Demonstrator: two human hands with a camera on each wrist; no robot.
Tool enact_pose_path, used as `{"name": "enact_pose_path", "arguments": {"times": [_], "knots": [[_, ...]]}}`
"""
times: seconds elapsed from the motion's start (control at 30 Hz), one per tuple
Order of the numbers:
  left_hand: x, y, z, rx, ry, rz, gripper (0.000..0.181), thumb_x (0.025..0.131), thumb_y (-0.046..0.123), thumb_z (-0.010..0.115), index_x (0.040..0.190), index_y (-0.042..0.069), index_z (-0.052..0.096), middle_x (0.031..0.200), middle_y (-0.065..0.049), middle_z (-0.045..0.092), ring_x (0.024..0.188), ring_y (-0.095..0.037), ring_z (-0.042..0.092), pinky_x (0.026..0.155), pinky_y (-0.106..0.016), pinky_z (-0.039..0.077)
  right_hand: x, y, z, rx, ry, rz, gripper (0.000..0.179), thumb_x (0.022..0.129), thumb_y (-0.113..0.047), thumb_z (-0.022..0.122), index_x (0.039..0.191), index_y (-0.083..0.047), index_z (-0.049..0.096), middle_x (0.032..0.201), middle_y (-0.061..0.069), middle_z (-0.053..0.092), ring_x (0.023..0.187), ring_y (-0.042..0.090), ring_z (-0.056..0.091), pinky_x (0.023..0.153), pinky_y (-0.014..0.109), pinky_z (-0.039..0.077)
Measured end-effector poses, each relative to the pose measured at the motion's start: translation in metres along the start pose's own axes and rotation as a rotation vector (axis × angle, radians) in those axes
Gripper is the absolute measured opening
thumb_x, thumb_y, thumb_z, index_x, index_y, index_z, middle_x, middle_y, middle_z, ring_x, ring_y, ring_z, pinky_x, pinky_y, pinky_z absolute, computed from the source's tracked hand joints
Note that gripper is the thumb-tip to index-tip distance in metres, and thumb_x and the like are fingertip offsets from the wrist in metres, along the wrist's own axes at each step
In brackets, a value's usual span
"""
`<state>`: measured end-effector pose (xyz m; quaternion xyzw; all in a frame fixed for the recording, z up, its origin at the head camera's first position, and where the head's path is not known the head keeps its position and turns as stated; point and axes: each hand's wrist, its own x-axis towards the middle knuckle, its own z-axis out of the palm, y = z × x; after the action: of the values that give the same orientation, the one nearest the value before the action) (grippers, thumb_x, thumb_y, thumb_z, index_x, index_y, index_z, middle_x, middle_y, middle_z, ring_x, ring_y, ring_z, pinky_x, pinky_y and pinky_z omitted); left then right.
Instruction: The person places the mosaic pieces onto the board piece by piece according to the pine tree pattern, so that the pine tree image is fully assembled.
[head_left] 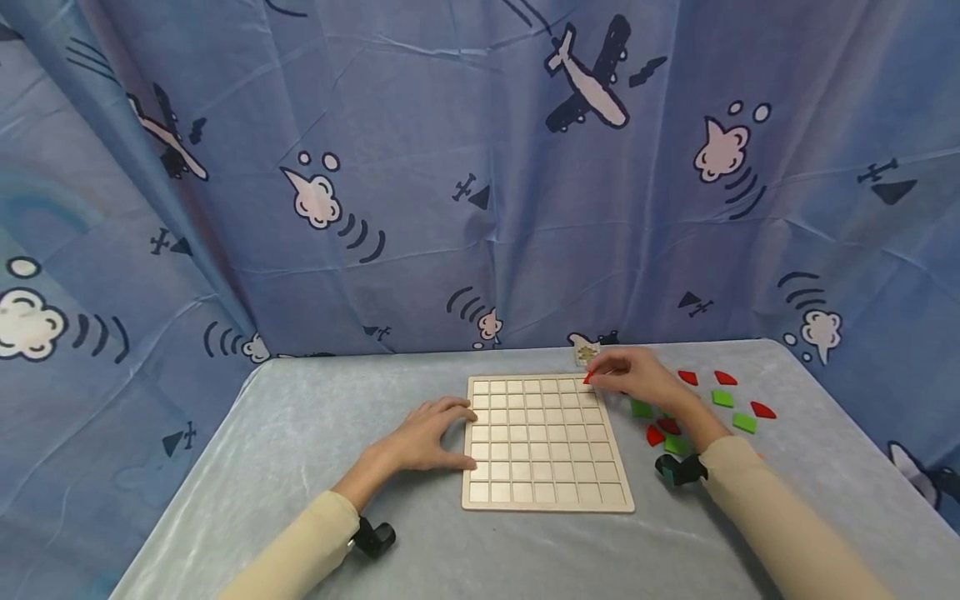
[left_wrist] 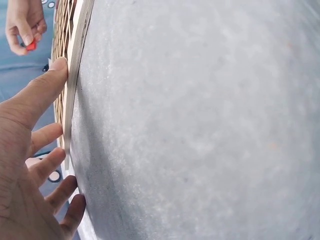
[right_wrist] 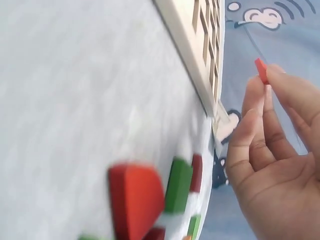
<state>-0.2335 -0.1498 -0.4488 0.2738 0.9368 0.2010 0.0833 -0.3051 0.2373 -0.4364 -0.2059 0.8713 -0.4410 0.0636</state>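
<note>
Right hand point(head_left: 636, 375) pinches red piece point(right_wrist: 261, 71); left hand point(head_left: 426, 437) touches board point(head_left: 543, 442)

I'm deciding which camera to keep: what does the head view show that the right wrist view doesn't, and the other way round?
Only the head view: the left hand at the left edge of the board, both sleeves and the black wrist devices.

Only the right wrist view: the palm side of the right hand.

Both: the right hand pinching a red piece, the board, loose red pieces and green pieces, the table and the curtain.
</note>
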Motion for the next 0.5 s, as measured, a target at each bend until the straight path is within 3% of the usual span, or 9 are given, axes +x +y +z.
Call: {"name": "enact_pose_path", "arguments": {"times": [0.17,0.5], "knots": [[0.0,-0.001,0.001,0.0,0.002,-0.001,0.071,0.08,0.056,0.076,0.138,0.024,0.054,0.155,-0.002,0.041,0.142,-0.034,0.039,0.111,-0.062,0.033,0.014,-0.004,0.011,0.062,-0.027,-0.045,0.03,0.091,-0.017,0.071,0.114,0.001,0.068,0.105,0.017,0.073,0.092,0.023,0.069,0.076,0.029,0.054],[0.001,-0.001,0.001,0.0,0.003,0.006,0.07,0.08,0.056,0.076,0.138,0.024,0.054,0.155,-0.001,0.041,0.141,-0.034,0.039,0.11,-0.062,0.034,0.037,-0.013,0.033,0.11,-0.094,-0.068,0.028,0.089,-0.013,0.073,0.111,0.004,0.068,0.098,0.022,0.074,0.084,0.037,0.068,0.067,0.039,0.055]]}}
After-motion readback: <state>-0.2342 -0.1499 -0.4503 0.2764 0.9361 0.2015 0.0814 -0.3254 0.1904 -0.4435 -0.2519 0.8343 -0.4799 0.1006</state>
